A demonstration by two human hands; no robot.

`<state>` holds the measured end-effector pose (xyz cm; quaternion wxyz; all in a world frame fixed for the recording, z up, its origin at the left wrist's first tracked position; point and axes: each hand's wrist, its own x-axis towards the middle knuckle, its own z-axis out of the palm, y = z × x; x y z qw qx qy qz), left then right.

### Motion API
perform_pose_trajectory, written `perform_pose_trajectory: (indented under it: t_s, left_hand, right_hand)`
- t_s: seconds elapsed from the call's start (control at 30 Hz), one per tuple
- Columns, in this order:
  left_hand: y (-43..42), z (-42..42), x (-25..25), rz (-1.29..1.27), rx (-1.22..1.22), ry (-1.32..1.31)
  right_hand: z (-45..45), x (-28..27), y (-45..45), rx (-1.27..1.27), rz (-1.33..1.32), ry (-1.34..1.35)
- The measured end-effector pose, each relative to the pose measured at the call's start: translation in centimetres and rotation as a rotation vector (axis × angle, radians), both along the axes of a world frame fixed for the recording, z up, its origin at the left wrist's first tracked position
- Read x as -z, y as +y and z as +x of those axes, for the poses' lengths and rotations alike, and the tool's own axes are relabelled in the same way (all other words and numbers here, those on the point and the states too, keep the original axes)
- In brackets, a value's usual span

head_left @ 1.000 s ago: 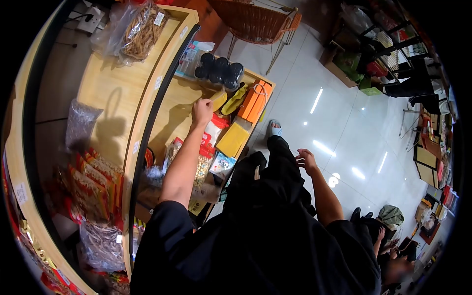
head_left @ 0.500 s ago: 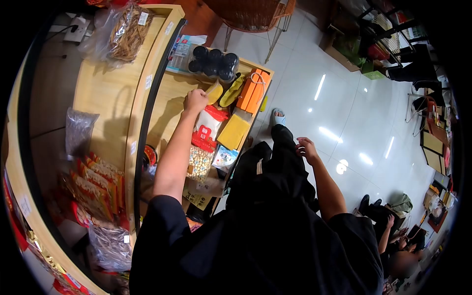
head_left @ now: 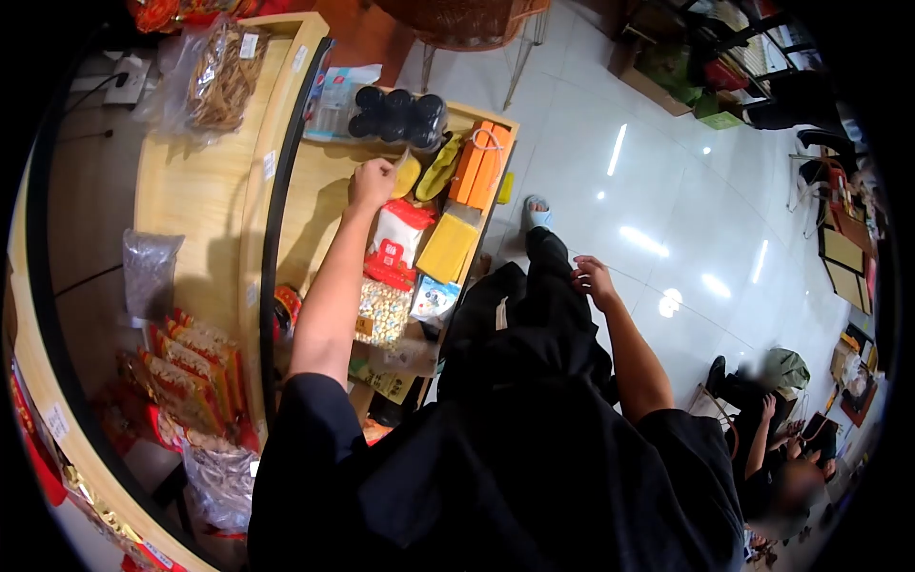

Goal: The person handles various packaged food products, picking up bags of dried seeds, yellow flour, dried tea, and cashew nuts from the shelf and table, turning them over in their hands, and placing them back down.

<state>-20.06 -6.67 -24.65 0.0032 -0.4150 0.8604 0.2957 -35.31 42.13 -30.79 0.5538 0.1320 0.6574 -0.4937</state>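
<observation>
My left hand reaches over the wooden shelf, its fingers closed on the clear edge of a yellow packet. Beside that packet lies another yellow-green packet, with orange boxes to its right. Just below are a red-and-white bag and a flat yellow packet. A shrink-wrapped pack of dark-capped bottles or cans sits behind the held packet. My right hand hangs over the floor near my knee, fingers loosely bent and apart, holding nothing.
A higher wooden shelf at left carries bagged dried goods and red-orange packets. A wicker chair stands beyond. Shiny tiled floor stretches right, where a seated person and boxes are.
My left hand has drawn slightly back left with the yellow packet's edge, and the packet appears tilted up. The view has shifted a little; my right hand hangs much as before.
</observation>
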Motion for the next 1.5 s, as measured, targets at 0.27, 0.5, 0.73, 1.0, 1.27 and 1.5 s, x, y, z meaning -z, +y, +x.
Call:
perform_pose_trajectory:
  t_s: [0.27,0.5,0.73,1.0,1.27,1.5]
  left_hand:
    - [-1.7,2.1,4.2,0.115,0.050,0.168]
    - [0.4,2.5,1.8,-0.044,-0.003,0.096]
    - [-1.6,3.2,6.1,0.060,0.032,0.154]
    - [4.6,5.4,-2.3,0.035,-0.314,0.196]
    - [13.4,13.0,-3.7,0.236,-0.429,0.541]
    - [14.3,11.4,-17.4,0.182,-0.629,0.809]
  right_hand:
    - [0.8,2.0,0.6,-0.034,0.060,0.053]
    - [-0.5,0.1,-0.2,-0.040,0.037,0.063]
    - [-2.7,2.6,0.0,-0.179,-0.008,0.047]
    - [-1.1,0.8,-3.7,-0.168,-0.039,0.104]
    - [-3.1,-0.6,-9.6,-0.254,-0.134,0.209]
    - [-3.2,-6.3,-21.9,-0.492,-0.406,0.394]
